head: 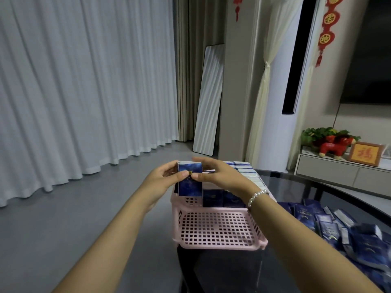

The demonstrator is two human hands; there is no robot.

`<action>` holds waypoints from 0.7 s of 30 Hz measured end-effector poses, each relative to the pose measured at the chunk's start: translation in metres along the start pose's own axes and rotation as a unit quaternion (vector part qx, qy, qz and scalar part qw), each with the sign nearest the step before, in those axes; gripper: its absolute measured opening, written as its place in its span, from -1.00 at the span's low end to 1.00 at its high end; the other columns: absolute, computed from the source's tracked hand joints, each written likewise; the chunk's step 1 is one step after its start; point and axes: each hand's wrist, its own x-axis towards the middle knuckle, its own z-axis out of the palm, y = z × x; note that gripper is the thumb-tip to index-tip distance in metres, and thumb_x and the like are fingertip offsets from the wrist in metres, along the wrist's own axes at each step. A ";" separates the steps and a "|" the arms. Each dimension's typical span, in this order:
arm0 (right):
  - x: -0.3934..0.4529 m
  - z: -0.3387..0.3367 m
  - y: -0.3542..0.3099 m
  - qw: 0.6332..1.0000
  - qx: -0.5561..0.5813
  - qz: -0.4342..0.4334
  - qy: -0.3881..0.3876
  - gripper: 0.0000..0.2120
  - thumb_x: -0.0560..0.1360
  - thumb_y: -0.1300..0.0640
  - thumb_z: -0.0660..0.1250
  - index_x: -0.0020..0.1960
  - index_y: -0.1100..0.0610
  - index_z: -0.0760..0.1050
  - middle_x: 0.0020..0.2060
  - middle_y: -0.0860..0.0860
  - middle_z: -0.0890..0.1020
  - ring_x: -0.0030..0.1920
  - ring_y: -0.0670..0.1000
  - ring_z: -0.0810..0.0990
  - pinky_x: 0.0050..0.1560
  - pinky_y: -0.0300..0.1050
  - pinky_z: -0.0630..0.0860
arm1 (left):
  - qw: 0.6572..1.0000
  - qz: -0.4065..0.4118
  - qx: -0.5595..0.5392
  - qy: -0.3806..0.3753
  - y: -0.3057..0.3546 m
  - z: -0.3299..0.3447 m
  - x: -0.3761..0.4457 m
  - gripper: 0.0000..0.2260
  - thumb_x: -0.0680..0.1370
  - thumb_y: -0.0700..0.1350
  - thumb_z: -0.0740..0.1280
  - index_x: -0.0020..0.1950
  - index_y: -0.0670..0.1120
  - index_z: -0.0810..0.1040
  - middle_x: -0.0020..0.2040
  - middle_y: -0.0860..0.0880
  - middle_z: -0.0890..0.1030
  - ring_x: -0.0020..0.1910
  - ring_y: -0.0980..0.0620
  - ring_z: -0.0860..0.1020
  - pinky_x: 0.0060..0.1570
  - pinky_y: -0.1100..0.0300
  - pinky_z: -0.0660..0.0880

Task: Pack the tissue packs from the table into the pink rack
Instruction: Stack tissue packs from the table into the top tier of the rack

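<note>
One tissue pack is standing upright over the pink rack's upper tier, both hands, left and right, pinching it with curled fingers, an uncountable heap lying on the worktop.

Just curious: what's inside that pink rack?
Blue tissue packs stand along the far part of the pink rack; its near mesh floor is bare. Hands hide whatever lies behind them.

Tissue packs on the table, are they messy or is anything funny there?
Yes, the loose tissue packs lie in a jumbled heap on the dark table, tilted every way. Those in the pink rack stand in neat rows. Both hands hold one more upright pack over it.
</note>
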 end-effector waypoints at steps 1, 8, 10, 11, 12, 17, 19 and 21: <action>0.007 0.000 0.002 1.000 -0.017 0.007 -0.002 -0.43 0.46 -0.07 0.37 0.43 -0.05 0.30 0.29 -0.03 0.50 0.28 -0.08 0.44 0.22 -0.20 0.35 | 1.000 -0.013 0.001 0.009 -0.005 -0.002 0.007 -0.47 0.41 -0.10 0.46 0.36 -0.11 0.44 0.27 -0.07 0.56 0.28 0.00 0.51 0.32 0.07 0.42; 0.034 0.002 0.024 0.986 -0.158 0.047 -0.009 -0.40 0.43 0.00 0.42 0.41 -0.01 0.29 0.33 -0.03 0.43 0.32 -0.03 0.39 0.24 -0.22 0.32 | 0.992 -0.031 0.115 -0.042 -0.029 0.001 0.032 -0.38 0.51 -0.23 0.38 0.51 0.00 0.21 0.31 0.05 0.42 0.27 0.09 0.46 0.09 0.34 0.47; 0.038 0.006 0.031 0.982 -0.180 0.052 0.005 -0.37 0.38 0.01 0.46 0.38 -0.03 0.31 0.28 -0.04 0.45 0.30 -0.01 0.38 0.27 -0.15 0.36 | 0.985 -0.027 0.154 -0.071 -0.032 0.002 0.035 -0.39 0.52 -0.26 0.36 0.51 -0.01 0.21 0.31 0.05 0.44 0.23 0.16 0.46 0.09 0.38 0.47; 0.039 0.007 0.032 0.980 -0.192 0.049 0.011 -0.38 0.37 0.01 0.46 0.37 -0.04 0.32 0.27 -0.05 0.46 0.29 0.00 0.38 0.27 -0.11 0.38 | 0.980 -0.026 0.179 -0.080 -0.034 0.002 0.036 -0.38 0.53 -0.24 0.36 0.51 0.01 0.20 0.35 0.05 0.43 0.25 0.17 0.45 0.18 0.33 0.45; 0.039 0.008 0.033 0.978 -0.204 0.043 0.012 -0.39 0.37 0.00 0.46 0.36 -0.03 0.35 0.26 -0.05 0.48 0.28 0.00 0.39 0.27 -0.08 0.39 | 0.973 -0.027 0.211 -0.087 -0.036 0.002 0.036 -0.37 0.53 -0.21 0.36 0.52 0.05 0.18 0.40 0.06 0.41 0.29 0.16 0.44 0.27 0.24 0.42; 0.039 0.009 0.033 0.965 -0.262 -0.003 0.009 -0.61 0.47 -0.03 0.34 0.27 0.06 0.50 0.21 -0.03 0.55 0.25 0.03 0.44 0.28 -0.06 0.36 | 0.912 -0.035 0.395 -0.105 -0.033 0.010 0.033 -0.36 0.59 -0.03 0.26 0.56 0.14 -0.03 0.51 -0.02 0.25 0.41 -0.02 0.33 0.38 0.13 0.29; 0.039 0.012 0.037 0.954 -0.298 -0.008 0.018 -0.65 0.48 -0.09 0.29 0.22 0.00 0.53 0.17 -0.07 0.58 0.28 0.04 0.37 0.31 -0.01 0.28 | 0.881 -0.034 0.459 -0.109 -0.030 0.012 0.032 -0.37 0.61 0.01 0.20 0.56 0.12 -0.10 0.58 0.05 -0.01 0.52 -0.03 0.07 0.45 0.08 0.07; 0.037 0.015 0.036 0.945 -0.327 0.007 0.018 -0.63 0.50 -0.11 0.25 0.28 -0.04 0.48 0.21 -0.09 0.56 0.28 0.04 0.30 0.30 -0.02 0.20 | 0.862 -0.041 0.492 -0.113 -0.028 0.013 0.031 -0.39 0.62 0.04 0.16 0.56 0.14 -0.13 0.58 0.08 -0.10 0.53 -0.05 -0.04 0.46 0.06 -0.01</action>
